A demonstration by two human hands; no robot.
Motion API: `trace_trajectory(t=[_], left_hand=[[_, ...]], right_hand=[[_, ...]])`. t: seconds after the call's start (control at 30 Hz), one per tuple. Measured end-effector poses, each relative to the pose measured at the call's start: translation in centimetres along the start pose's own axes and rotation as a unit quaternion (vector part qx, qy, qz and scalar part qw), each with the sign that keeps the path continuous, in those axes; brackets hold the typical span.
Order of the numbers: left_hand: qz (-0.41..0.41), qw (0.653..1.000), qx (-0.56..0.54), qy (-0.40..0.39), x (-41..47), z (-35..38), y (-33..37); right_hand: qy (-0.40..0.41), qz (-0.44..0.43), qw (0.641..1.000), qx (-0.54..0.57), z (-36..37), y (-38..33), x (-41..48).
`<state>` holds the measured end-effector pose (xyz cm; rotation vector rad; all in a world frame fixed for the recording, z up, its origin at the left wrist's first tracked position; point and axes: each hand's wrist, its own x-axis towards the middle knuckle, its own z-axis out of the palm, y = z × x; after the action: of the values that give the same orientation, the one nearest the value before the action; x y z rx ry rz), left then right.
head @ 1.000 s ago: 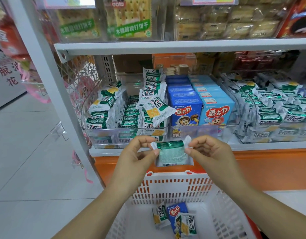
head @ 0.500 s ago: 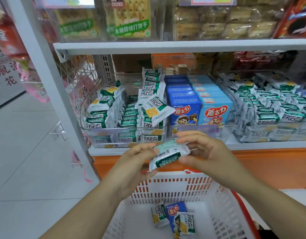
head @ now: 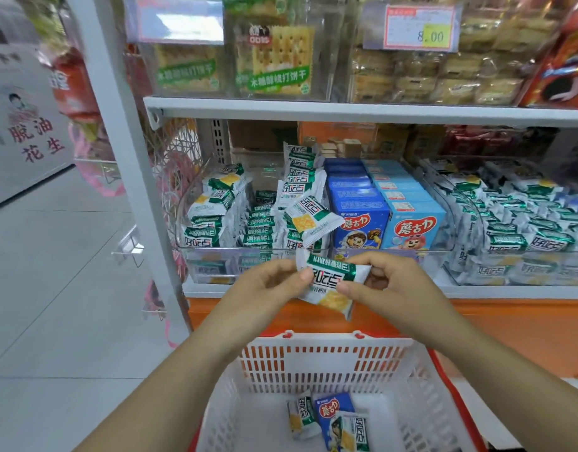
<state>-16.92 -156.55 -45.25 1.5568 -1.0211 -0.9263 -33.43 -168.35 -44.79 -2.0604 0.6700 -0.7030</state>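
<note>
Both hands hold one green-and-white packet [head: 330, 278] in the air in front of the shelf [head: 476, 291], just above the far rim of the basket [head: 326, 355]. The left hand [head: 271, 287] pinches the packet's left sealed end between thumb and curled fingers. The right hand [head: 395, 282] closes on the right end, thumb on the front face and fingers curled behind, so neither hand is slack or open. Gripping it by the two ends keeps the middle uncovered, and the printed front faces the camera; this looks like a hold for reading or checking the packet rather than for carrying it. The packet tilts, with its lower right corner hanging down toward the basket. It sits close below the clear bin [head: 248, 248] of matching packets, which suggests it belongs to that stock. One of those packets lies loose and askew on top of the rows, beside the blue boxes [head: 362, 226]. The basket stands directly under the hands, mouth up, so a release would likely drop the packet straight in. On its floor lie a blue box [head: 328, 412] and two packets of the same kind, one [head: 302, 415] to its left and one [head: 351, 432] overlapping its front. My judgement is that the picking is partway through, and this packet is being looked over before it joins them.
</note>
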Motion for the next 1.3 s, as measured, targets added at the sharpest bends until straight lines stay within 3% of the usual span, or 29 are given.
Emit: trace_trajectory(t=[0.17, 0.5, 0.67, 0.8, 1.07, 1.3], left_hand=[[0.086, 0.995, 0.023, 0.054, 0.0, -1.3, 0.2], [0.164, 0.975, 0.076, 0.128, 0.0, -4.8, 1.4], [0.172, 0.948, 0.125, 0.237, 0.8, -8.6, 1.7], [0.146, 0.941, 0.143, 0.269, 2.4, -10.8, 1.4], [0.147, 0.94, 0.192, 0.241, 7.7, -13.6, 1.6], [0.13, 0.931, 0.311, 0.138, 14.1, -15.7, 1.6]], right_hand=[[-0.019, 0.013, 1.0, -0.001, 1.3, -1.3, 1.4], [-0.057, -0.097, 0.976, -0.187, 3.0, -6.5, 5.6], [-0.005, -0.09, 0.976, -0.198, 3.7, -7.5, 9.4], [0.012, -0.106, 0.964, -0.245, 4.4, -7.5, 13.2], [-0.07, -0.12, 0.903, -0.405, 5.1, -6.4, 20.6], [-0.17, -0.06, 0.842, -0.509, 5.7, -4.5, 26.2]])
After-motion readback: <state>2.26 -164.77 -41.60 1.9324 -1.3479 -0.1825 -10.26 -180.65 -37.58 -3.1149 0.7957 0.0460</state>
